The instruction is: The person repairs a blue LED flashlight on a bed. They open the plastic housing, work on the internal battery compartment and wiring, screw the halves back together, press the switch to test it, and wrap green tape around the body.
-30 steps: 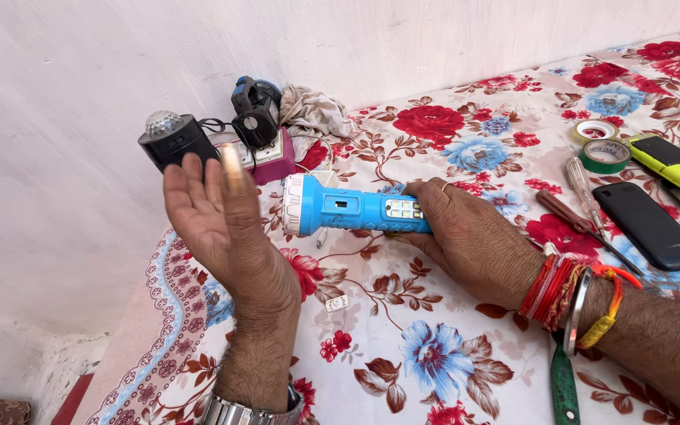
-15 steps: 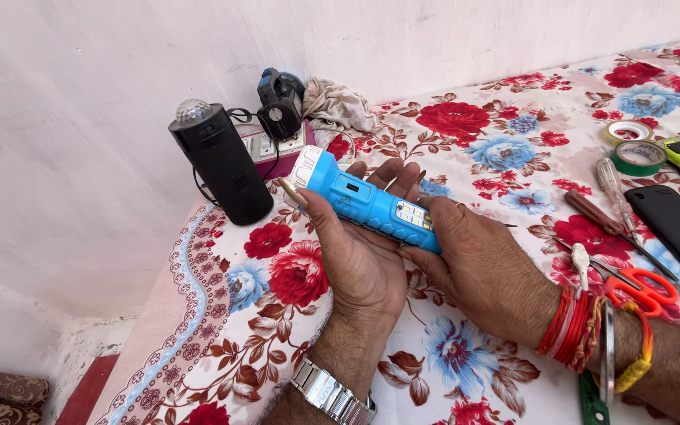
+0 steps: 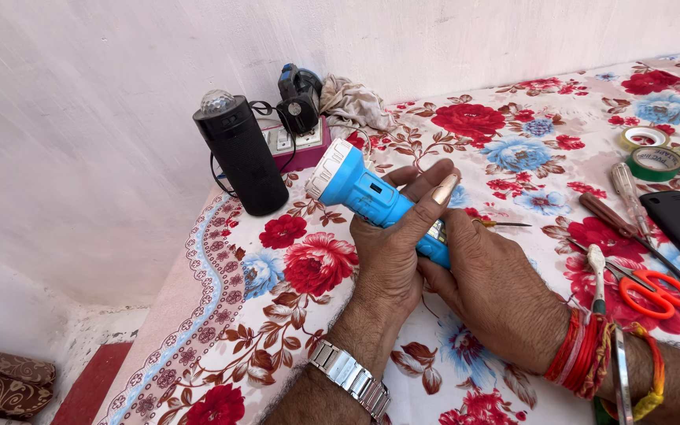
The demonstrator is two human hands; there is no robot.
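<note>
1. The torch (image 3: 371, 197) lay at centre frame, held in both hands above the floral desk (image 3: 308, 315), its white head pointing upper left.
2. The left hand (image 3: 391, 252) wrapped its fingers (image 3: 434, 197) tight around the barrel; the right hand (image 3: 489, 283) clasped the tail end.
3. Judged step: steadying the torch for inspection or opening; a next move would call for a firm grip and a tool.
4. A speaker (image 3: 242, 157) stood upper left; screwdrivers (image 3: 627, 193), scissors (image 3: 647, 287) and tape (image 3: 655, 163) lay right.

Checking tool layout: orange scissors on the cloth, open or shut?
Open. The orange-handled scissors lie flat on the floral cloth with the two handle loops spread apart and the blades parted, right of the right hand.
</note>
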